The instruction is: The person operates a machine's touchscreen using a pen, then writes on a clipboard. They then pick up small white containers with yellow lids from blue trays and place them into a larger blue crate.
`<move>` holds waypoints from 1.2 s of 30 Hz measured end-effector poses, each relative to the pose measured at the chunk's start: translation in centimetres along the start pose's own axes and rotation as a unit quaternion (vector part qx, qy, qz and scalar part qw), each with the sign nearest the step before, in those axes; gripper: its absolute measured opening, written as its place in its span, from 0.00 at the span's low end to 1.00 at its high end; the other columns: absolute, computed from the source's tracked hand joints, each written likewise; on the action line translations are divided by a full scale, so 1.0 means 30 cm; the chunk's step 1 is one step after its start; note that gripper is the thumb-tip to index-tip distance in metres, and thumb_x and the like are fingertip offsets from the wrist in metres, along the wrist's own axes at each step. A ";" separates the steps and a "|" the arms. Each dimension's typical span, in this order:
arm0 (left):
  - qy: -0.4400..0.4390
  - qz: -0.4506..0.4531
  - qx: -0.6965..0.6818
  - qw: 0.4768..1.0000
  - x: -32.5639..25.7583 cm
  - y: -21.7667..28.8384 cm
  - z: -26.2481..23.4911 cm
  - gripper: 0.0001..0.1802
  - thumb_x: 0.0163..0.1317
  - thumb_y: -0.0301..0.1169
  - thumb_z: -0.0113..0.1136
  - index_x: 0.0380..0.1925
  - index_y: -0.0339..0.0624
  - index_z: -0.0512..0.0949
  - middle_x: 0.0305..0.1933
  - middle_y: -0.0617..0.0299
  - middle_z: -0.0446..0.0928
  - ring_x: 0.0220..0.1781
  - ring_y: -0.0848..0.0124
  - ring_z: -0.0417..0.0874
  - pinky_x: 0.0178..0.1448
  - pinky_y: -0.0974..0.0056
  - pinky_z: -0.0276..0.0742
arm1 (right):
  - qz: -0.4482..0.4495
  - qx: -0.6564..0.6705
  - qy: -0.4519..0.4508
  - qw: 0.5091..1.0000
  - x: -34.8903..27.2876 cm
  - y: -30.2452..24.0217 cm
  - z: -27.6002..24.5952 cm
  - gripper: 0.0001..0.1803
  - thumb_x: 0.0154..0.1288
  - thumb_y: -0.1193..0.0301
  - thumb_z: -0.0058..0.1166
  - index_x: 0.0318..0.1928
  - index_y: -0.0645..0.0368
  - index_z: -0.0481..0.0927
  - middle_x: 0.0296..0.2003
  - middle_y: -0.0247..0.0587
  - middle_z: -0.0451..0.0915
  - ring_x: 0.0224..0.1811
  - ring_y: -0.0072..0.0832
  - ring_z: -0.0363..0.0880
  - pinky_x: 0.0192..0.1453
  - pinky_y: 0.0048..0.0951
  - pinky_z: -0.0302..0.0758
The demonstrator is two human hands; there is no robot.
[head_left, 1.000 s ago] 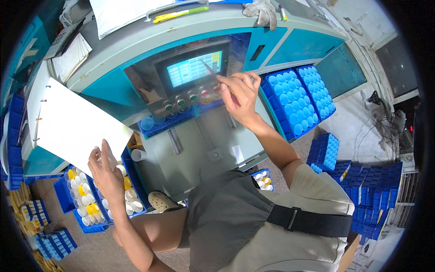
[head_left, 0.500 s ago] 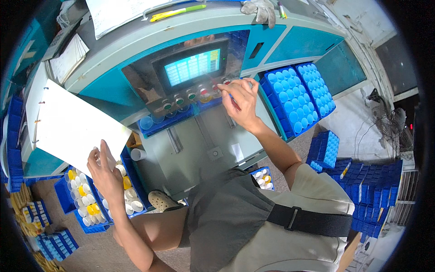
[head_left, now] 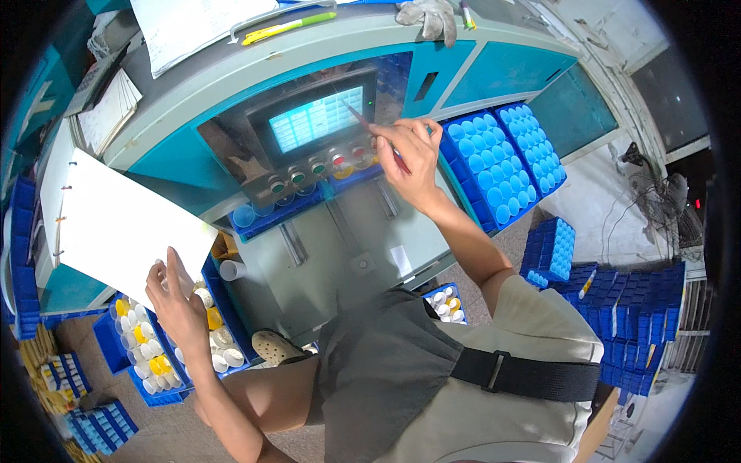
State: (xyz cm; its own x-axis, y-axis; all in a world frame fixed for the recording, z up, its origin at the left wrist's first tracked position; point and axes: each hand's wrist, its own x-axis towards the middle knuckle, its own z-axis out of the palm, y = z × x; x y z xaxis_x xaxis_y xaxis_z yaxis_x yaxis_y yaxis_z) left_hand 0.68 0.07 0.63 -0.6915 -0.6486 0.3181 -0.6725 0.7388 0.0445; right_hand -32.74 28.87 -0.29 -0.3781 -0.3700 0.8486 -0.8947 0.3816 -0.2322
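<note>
In my right hand (head_left: 409, 158) is a thin dark red pen (head_left: 400, 162), pinched between thumb and fingers. The pen's tip points at the right part of a lit touchscreen (head_left: 312, 122) on the machine's panel; whether it touches the glass I cannot tell. Below the screen runs a row of round push buttons (head_left: 318, 167), some green and some red. My left hand (head_left: 179, 309) grips the lower right edge of an open ring binder (head_left: 127, 224) with blank-looking white pages. Its fingertips lie on the page, and its thumb is partly hidden.
Blue crates of light blue cups (head_left: 494, 166) stand right of the machine's grey worktable (head_left: 332, 255). Crates of white and yellow cups (head_left: 143, 336) sit at lower left. Stacked blue crates (head_left: 625, 316) and a fan (head_left: 664, 201) are at far right. A grey glove (head_left: 432, 19) lies on top.
My right hand has brought the pen's tip up onto the screen area. The yellow column at the screen's right has gone. My left hand stays at the binder; the view has shifted slightly.
</note>
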 end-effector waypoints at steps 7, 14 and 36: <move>-0.003 0.002 -0.001 1.000 0.002 0.002 0.000 0.54 0.50 0.09 0.71 0.75 0.67 0.70 0.71 0.52 0.71 0.69 0.52 0.77 0.66 0.48 0.84 | 0.014 0.004 0.010 1.000 -0.012 0.006 0.002 0.09 0.61 0.75 0.64 0.43 0.55 0.89 0.32 0.34 0.84 0.42 0.30 0.82 0.62 0.44 0.59; -0.002 0.005 -0.002 1.000 0.001 -0.005 0.005 0.53 0.50 0.09 0.70 0.75 0.67 0.70 0.70 0.52 0.71 0.70 0.53 0.76 0.66 0.48 0.85 | 0.035 -0.022 -0.029 0.999 -0.095 0.032 -0.006 0.09 0.60 0.76 0.66 0.42 0.55 0.89 0.32 0.34 0.86 0.41 0.31 0.82 0.61 0.43 0.61; -0.011 -0.005 -0.008 1.000 0.000 0.012 -0.023 0.51 0.51 0.10 0.71 0.75 0.65 0.71 0.70 0.51 0.71 0.69 0.50 0.77 0.66 0.47 0.84 | -0.047 0.061 -0.014 0.997 0.040 -0.097 0.057 0.10 0.59 0.74 0.68 0.42 0.55 0.90 0.33 0.31 0.87 0.43 0.29 0.82 0.60 0.41 0.61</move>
State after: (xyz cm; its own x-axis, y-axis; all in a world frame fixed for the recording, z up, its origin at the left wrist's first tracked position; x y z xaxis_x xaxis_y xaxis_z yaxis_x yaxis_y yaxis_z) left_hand 0.61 0.45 1.30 -0.6912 -0.6591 0.2962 -0.6748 0.7354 0.0616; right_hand -30.99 25.85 0.60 -0.2969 -0.4224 0.8564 -0.9478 0.2397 -0.2103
